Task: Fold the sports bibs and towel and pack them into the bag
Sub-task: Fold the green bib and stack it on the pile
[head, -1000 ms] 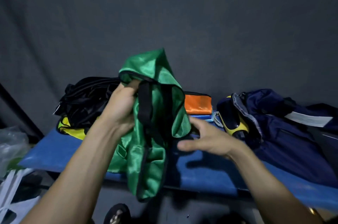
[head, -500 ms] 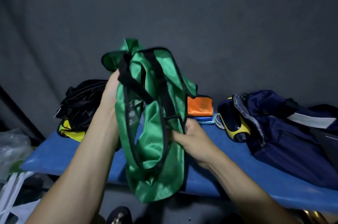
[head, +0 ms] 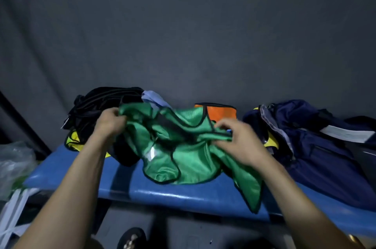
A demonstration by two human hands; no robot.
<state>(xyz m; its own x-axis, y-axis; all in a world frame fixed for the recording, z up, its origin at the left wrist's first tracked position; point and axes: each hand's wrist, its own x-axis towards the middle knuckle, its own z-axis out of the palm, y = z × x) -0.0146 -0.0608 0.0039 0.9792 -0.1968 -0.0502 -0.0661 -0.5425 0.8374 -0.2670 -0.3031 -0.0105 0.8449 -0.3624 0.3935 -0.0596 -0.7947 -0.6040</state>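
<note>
Bib fabric: green sports bib (head: pixel 179 147), shiny synthetic with black edge binding, judged light, limp and slippery. It sags between the hands onto the blue tabletop (head: pixel 126 185), one corner trailing off the near edge below the right hand (head: pixel 240 143). Left hand (head: pixel 110 124) grips the far-left edge, fingers curled; right hand pinches the opposite edge. Best hold: bound hems or shoulder straps, pulled taut before folding.

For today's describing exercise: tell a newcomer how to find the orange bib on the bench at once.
Start at the blue bench along the grey backdrop. Look behind the green bib being held by both hands, toward the back edge. The orange bib lies there, left of the navy bag, the only bright orange item.
</note>
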